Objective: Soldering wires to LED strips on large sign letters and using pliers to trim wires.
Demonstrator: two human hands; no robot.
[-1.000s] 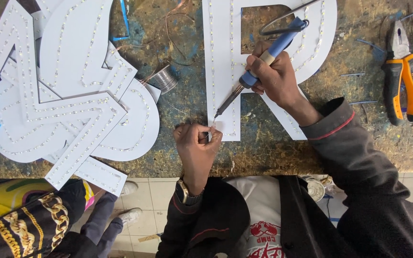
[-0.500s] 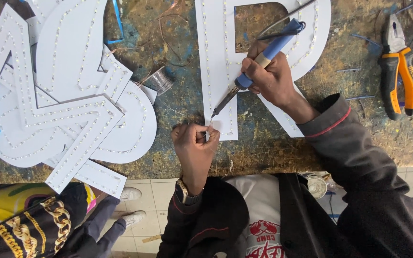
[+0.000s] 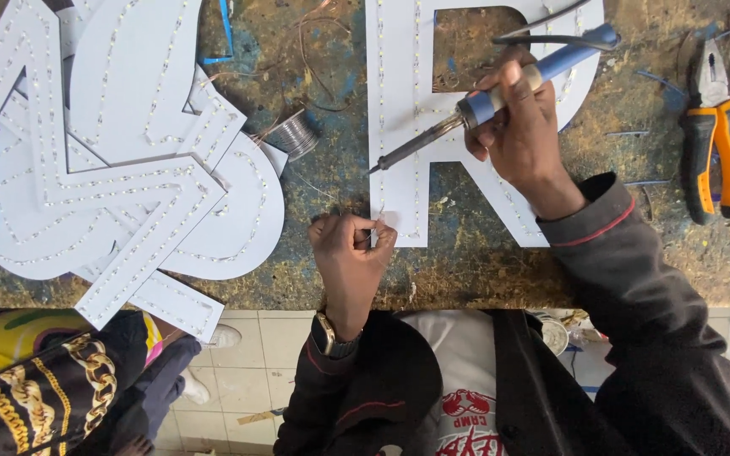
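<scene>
The right hand (image 3: 521,127) is closed round the blue-and-cream handle of a soldering iron (image 3: 487,101), whose long axis runs on a slant across the white letter panel (image 3: 399,101): cable end up over the panel's curved bowl, dark metal tip down at the panel's upright stroke, about halfway along it. The left hand (image 3: 350,253) is pinched shut at the foot of that same stroke, thumb and fingertips pressed together on something thin, likely a fine wire, though it is too small to tell for certain. This hand lies just below the iron's tip and is the nearer of the two to the panel's bottom edge.

The panel is flat, matte white sheet, studded with rows of tiny lamps following its outline. It lies on a scarred, paint-stained worktop (image 3: 331,279). Left of the panel sits a small spool of solder wire (image 3: 291,135), grey and shiny; further left is a heap of similar white letter pieces (image 3: 120,169), overlapping. Well right of the panel lie orange-handled pliers (image 3: 716,135).
</scene>
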